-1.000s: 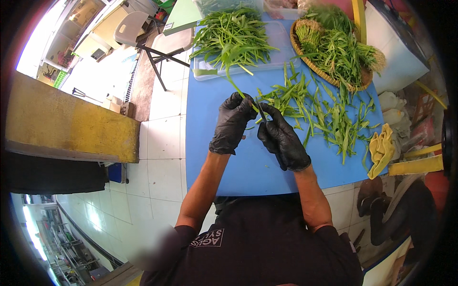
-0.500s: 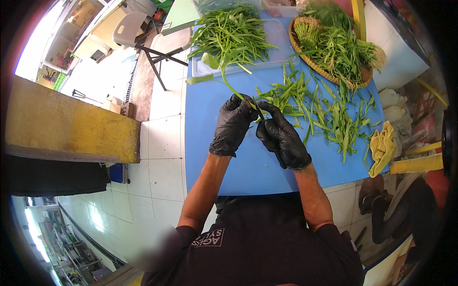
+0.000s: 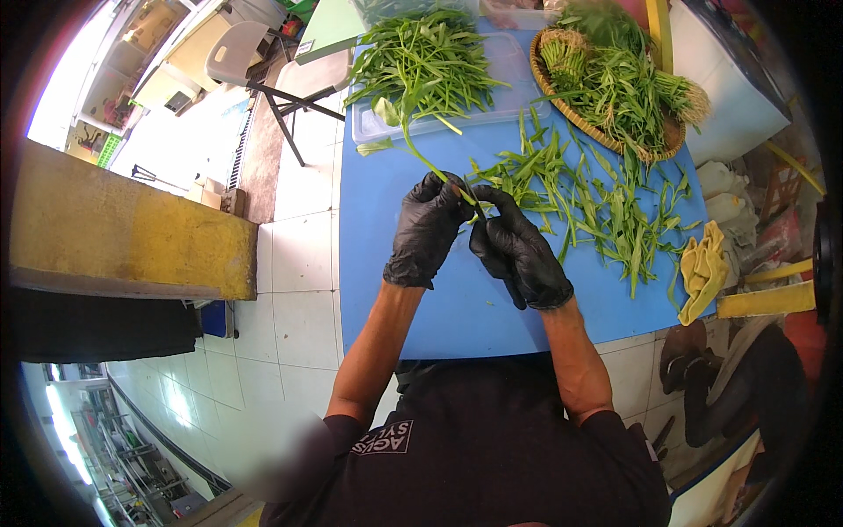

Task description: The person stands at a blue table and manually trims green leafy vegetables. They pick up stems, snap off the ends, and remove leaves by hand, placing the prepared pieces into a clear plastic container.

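In the pinching left hand (image 3: 426, 230), a stem (image 3: 419, 155) juts forward, the right hand (image 3: 520, 255) gripping a blade (image 3: 478, 208).

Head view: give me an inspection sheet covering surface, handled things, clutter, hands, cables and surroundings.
Surface: blue table, loose leaves across its right side.
Handled things: green stem; thin dark blade at its near end, contact unclear.
Clutter: yellow cloth at near right corner; basket of greens, far right.
Hands: black-gloved; left hand closed on stem, right hand closed on blade's tool.
Cables: nothing seen.
Surroundings: folding chair and tiled floor, left.
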The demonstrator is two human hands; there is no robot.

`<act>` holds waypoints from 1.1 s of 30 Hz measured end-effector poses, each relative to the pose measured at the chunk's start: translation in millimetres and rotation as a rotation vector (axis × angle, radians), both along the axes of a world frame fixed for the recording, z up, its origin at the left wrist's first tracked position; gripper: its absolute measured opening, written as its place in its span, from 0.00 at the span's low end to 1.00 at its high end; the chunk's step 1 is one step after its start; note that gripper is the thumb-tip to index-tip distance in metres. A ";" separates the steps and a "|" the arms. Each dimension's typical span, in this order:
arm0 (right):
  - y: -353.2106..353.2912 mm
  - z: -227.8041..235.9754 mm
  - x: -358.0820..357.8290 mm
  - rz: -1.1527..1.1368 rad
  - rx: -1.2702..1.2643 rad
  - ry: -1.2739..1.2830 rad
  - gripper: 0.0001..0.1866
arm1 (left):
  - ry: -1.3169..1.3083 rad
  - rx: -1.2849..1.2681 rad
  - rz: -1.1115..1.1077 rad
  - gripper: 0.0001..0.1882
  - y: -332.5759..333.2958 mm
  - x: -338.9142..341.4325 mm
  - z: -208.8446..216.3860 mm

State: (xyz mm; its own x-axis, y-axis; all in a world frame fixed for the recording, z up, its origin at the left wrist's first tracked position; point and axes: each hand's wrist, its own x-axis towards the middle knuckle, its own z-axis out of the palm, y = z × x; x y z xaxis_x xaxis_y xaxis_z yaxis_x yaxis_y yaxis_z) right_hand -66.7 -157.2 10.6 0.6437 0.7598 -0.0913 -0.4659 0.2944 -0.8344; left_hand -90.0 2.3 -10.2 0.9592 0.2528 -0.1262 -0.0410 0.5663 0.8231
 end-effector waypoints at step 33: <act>13.1 -2.5 7.0 -0.042 -0.073 -0.097 0.10 | 0.127 0.060 0.060 0.10 -2.0 -0.1 3.9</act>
